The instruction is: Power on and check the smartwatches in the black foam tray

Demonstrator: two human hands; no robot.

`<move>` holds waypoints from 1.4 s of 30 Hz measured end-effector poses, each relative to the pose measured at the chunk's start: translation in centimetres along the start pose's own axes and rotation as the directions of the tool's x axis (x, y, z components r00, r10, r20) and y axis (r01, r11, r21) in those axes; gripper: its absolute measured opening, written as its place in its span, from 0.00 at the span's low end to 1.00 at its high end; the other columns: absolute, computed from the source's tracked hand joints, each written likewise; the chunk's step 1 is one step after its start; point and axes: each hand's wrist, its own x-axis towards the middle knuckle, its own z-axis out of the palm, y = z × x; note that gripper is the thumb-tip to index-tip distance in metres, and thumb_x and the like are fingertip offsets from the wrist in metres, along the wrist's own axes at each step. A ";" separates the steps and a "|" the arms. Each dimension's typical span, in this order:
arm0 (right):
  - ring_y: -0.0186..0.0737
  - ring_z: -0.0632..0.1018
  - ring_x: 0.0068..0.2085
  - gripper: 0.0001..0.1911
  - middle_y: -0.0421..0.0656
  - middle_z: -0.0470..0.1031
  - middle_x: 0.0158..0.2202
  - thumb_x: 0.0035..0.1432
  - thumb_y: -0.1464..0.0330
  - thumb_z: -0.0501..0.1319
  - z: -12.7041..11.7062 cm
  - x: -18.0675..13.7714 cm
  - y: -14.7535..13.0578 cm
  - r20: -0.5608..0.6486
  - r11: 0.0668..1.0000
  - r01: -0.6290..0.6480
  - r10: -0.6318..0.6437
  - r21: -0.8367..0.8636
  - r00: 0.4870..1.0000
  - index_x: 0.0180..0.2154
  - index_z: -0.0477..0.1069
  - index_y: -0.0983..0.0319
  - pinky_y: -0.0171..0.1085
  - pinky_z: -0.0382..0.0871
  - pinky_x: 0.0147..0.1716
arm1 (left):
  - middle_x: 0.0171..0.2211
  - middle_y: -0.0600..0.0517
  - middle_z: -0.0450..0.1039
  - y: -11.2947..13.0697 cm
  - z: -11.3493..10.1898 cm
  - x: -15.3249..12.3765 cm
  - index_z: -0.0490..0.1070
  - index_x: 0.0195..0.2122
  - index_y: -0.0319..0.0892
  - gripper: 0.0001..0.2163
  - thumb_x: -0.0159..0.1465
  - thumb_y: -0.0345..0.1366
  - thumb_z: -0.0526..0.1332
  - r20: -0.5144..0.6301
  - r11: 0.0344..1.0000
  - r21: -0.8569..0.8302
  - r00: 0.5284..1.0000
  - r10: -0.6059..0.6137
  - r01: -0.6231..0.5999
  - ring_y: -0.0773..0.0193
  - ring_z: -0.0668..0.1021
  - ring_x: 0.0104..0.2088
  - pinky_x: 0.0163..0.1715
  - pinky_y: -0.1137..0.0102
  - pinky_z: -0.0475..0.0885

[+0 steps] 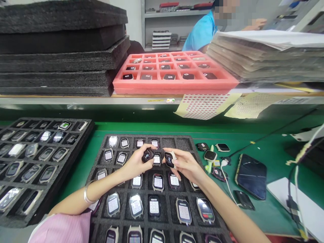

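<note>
In the head view, my left hand point(140, 158) grips a dark smartwatch body point(147, 155) with its screen lit, fingers closed round its edges. My right hand point(186, 163) pinches a light-cased smartwatch body point(169, 159), also lit. Both are held just above a black foam tray point(164, 187) whose compartments hold many strapless smartwatches, most with lit screens. Between my hands, a watch point(157, 158) lies in its compartment. A couple of compartments at the tray's far right hold nothing visible. My hands partly cover the compartments beneath them.
A second black foam tray point(45, 152) of watches lies left. At right are loose watches point(223, 147), a dark phone point(251, 175) and cables point(295, 189). The shelf above bears a pink foam tray point(174, 90), stacked black foam point(60, 60) and stacked sheets point(255, 57). A person point(202, 32) sits beyond.
</note>
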 end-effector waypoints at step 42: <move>0.42 0.80 0.24 0.23 0.54 0.78 0.42 0.57 0.70 0.62 -0.2 0.2 0.2 -0.124 0.999 0.025 -0.030 -0.042 0.992 0.55 0.64 0.64 0.34 0.71 0.18 | 0.37 0.48 0.74 -1.1 0.3 0.4 0.63 0.48 0.42 0.15 0.59 0.31 0.56 0.195 0.769 -0.580 0.962 -0.191 0.270 0.58 0.79 0.38 0.38 0.61 0.76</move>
